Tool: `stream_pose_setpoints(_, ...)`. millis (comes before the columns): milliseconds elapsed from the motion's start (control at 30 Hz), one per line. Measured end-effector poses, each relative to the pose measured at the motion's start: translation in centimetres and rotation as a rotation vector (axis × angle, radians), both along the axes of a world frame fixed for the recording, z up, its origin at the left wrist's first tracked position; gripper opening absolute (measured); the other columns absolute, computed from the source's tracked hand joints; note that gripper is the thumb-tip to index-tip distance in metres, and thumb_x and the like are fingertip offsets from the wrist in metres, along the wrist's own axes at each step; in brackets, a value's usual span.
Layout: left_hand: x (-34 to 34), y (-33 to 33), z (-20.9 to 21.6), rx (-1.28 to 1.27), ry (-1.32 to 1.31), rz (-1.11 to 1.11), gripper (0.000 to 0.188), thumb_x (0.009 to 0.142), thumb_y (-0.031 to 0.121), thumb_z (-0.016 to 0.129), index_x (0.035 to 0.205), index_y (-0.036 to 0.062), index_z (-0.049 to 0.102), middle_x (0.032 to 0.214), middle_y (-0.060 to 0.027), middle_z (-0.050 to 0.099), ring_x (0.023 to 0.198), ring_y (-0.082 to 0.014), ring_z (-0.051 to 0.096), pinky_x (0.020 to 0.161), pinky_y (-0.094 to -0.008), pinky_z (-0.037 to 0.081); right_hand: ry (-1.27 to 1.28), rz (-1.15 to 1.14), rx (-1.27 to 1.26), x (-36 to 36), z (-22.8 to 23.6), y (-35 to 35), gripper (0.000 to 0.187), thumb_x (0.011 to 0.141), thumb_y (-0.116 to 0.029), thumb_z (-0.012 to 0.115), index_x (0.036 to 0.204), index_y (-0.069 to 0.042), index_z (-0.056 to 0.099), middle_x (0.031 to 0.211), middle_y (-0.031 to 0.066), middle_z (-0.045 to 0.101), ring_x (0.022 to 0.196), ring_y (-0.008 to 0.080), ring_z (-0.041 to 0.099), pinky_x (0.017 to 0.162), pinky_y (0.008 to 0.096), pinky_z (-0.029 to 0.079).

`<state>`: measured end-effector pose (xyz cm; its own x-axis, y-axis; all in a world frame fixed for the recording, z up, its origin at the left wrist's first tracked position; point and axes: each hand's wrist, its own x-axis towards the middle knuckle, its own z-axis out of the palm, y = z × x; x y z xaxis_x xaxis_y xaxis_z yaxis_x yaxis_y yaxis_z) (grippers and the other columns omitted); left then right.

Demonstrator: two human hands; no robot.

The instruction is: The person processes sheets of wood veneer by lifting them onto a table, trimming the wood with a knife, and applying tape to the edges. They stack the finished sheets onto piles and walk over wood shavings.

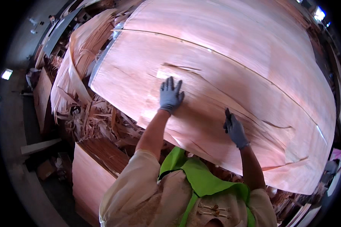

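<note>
Presently, the gloved left hand [171, 95] lies with its fingers spread wide upon a thin wood sheet [201, 115], which extends below both hands. The right hand [235, 129] has one finger stretched and others curled; whether they hold something, I cannot tell. A long split [231, 99] passes just beyond these fingers. Torn wood strips [102, 121] lie leftward and nearer than the left fingers.

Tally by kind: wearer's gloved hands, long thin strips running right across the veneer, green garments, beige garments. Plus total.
Gloved hands: 2 (left hand, right hand, both in grey gloves)
Long thin strips across the veneer: 1 (long thin strip)
Green garments: 1 (green apron)
Beige garments: 1 (beige shirt)
Total: 5
</note>
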<state>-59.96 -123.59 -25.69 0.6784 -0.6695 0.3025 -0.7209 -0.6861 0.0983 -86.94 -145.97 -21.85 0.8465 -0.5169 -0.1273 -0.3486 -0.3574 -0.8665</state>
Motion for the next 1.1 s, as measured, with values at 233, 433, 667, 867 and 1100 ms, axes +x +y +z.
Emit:
stream_pose_setpoints(233, -0.7, 2.4, 1.9, -0.123, 0.1, 0.054, 0.054, 0.085, 0.039, 0.046, 0.133, 0.0151, 0.041, 0.139, -0.0263, 0.03, 0.13, -0.04, 0.028, 0.106, -0.0521, 0.017, -0.022, -0.489, 0.075, 0.4, -3.5, -4.3, 0.023, 0.094, -0.034, 0.043, 0.095, -0.013, 0.053, 0.053, 0.001, 0.042, 0.04, 0.0124, 0.037, 0.037, 0.0309, 0.031)
stream_pose_setpoints(433, 2.1, 8.4, -1.0, -0.109, 0.054, -0.165, 0.049, 0.082, 0.026, 0.047, 0.127, 0.0069, 0.046, 0.134, -0.0169, 0.04, 0.126, -0.0331, 0.034, 0.106, -0.0497, 0.02, 0.358, -0.31, -0.718, -0.1, -6.8, -6.3, 0.03, 0.09, -0.014, 0.044, 0.118, -0.009, 0.05, 0.064, 0.0131, 0.051, 0.051, 0.027, 0.05, 0.048, 0.0396, 0.04)
stream_pose_setpoints(667, 4.5, 10.5, -0.2, -0.226, 0.027, 0.083, 0.044, 0.078, 0.019, 0.049, 0.118, -0.0012, 0.049, 0.125, -0.0174, 0.047, 0.118, -0.0327, 0.041, 0.103, -0.0478, 0.026, 0.075, 0.236, -0.662, 12.5, -4.4, 11.9, 0.023, 0.092, -0.023, 0.04, 0.105, -0.009, 0.053, 0.057, 0.0176, 0.057, 0.046, 0.0298, 0.056, 0.04, 0.0414, 0.043)
stream_pose_setpoints(867, 4.2, 9.9, 0.3, -0.24, 0.075, 0.166, 0.056, 0.077, 0.027, 0.052, 0.125, -0.0004, 0.041, 0.13, -0.0184, 0.042, 0.124, -0.0338, 0.034, 0.105, -0.0504, 0.02, 0.296, 0.357, -0.668, 28.5, -0.6, 21.0, 0.025, 0.086, -0.017, 0.042, 0.104, -0.004, 0.055, 0.075, 0.0198, 0.065, 0.067, 0.0357, 0.064, 0.059, 0.0481, 0.051)
stream_pose_setpoints(1100, 4.3, 9.4, 0.8, 0.108, 0.127, 0.243, 0.065, 0.083, 0.038, 0.041, 0.141, 0.0113, 0.027, 0.147, -0.0087, 0.025, 0.137, -0.0255, 0.019, 0.108, -0.0504, 0.007, 0.414, 0.456, -0.76, 30.7, -0.2, 21.3, 0.027, 0.086, -0.017, 0.04, 0.099, -0.001, 0.058, 0.079, 0.0178, 0.066, 0.073, 0.0326, 0.066, 0.064, 0.0457, 0.052)
